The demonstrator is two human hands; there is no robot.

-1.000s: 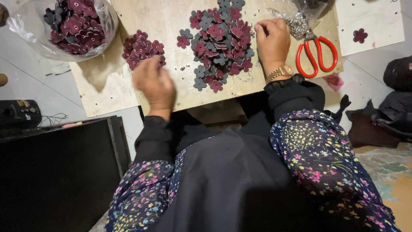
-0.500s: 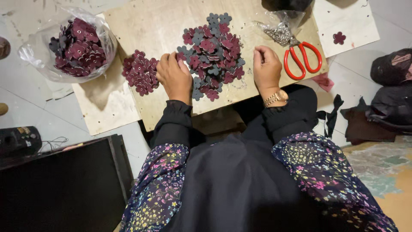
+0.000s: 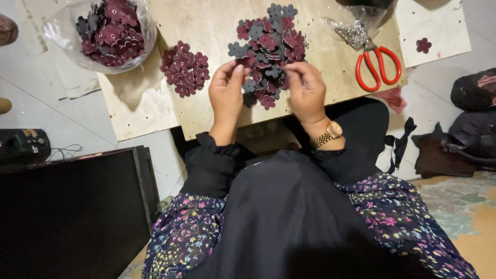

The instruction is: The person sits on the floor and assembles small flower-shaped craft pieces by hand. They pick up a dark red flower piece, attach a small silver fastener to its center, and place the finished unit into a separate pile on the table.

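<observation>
Flower cutouts (image 3: 268, 49) sit piled mid-board — your left hand (image 3: 227, 95) and right hand (image 3: 306, 93) pinch pieces at the pile's near edge; keep fingertips close, grip light.

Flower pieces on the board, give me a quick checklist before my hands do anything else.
1. Left hand pinching a dark red flower piece: ok.
2. Right hand at the near edge of the middle pile: ok.
3. What the right hand's fingertips hold: cannot tell.
4. Small stack of flowers apart from the pile: ok.
5. Scissors clear of both hands: ok.
6. Bag of flowers within the board's corner: not ok, it overhangs.
</observation>
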